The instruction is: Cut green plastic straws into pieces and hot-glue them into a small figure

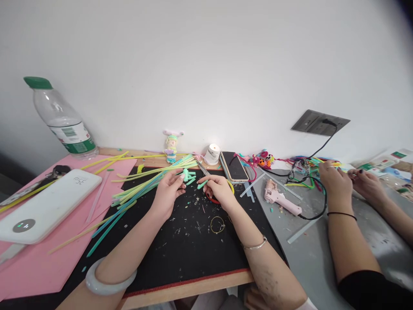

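Note:
My left hand pinches a small mint-green figure of bent pipe cleaner between thumb and fingers, above the black mat. In my right hand, the fingertips close on a short mint-green pipe cleaner piece, a little apart from the figure. Scissors lie under my right hand, their red and yellow handles partly covered by it. To the left spreads a bundle of yellow, green and blue pipe cleaners. A thin ring rests on the mat among small clippings.
Along the wall stand a pipe cleaner doll, a white cup and a phone. A pink glue gun lies right, its cord running to the socket. Left are a power bank and a bottle. A co-worker's hands work at right.

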